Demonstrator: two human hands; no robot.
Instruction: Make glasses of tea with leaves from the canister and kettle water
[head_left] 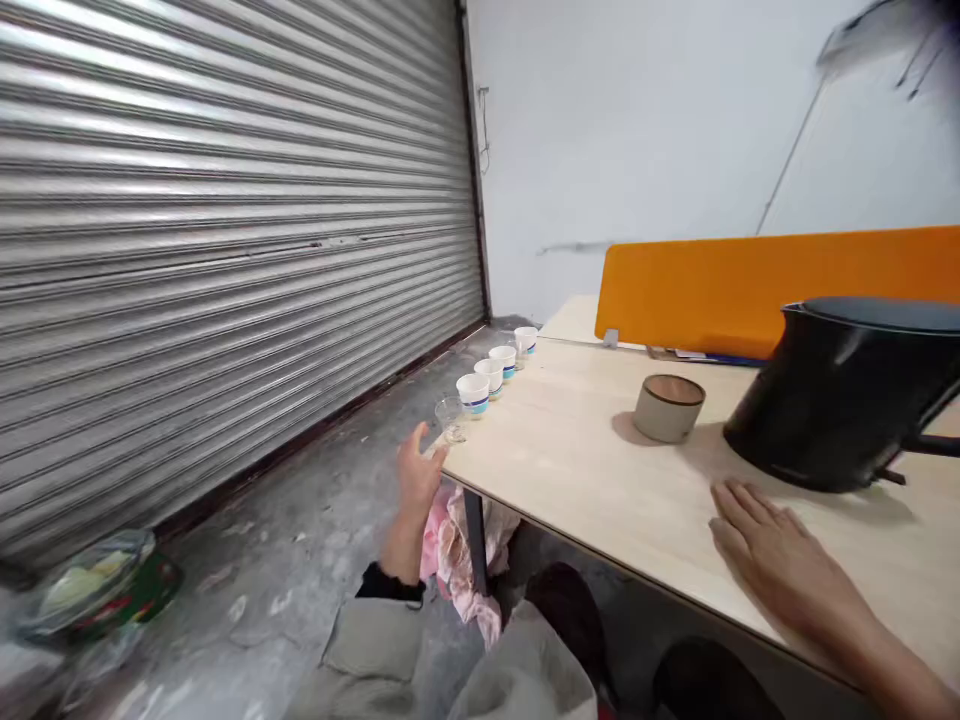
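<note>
Here, left hand (418, 480), thumb and finger apart, seemingly reaching for clear cup (451, 414) at table's (555, 455) near left corner, contact unclear; a grip calls for closing around it; right hand (787, 565) flat, fingers together, near black kettle (825, 400); paper cups (473, 393) beyond.

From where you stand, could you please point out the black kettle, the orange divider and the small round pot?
Black kettle (836, 400), head view: side of its body.
Orange divider (690, 290), head view: its broad face, left part.
Small round pot (664, 416), head view: its grey side wall.
</note>
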